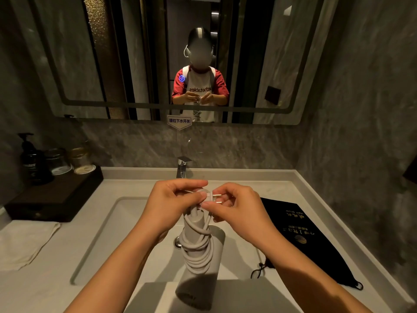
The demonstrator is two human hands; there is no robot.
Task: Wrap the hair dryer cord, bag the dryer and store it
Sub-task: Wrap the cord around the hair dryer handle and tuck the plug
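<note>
Grey hair dryer (pixel 198 283) held upright over the sink (pixel 94 240), cord (pixel 198 249) coiled round its handle, plug (pixel 211 198) pinched by left hand (pixel 171 204) and right hand (pixel 237 213), black bag (pixel 316 245) laid flat at right.

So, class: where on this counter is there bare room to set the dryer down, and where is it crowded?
Free: the counter strip between tap and black bag, and the patch between towel and basin. Crowded: the back left corner, where a tray holds bottles and jars; the bag fills the right side.
</note>
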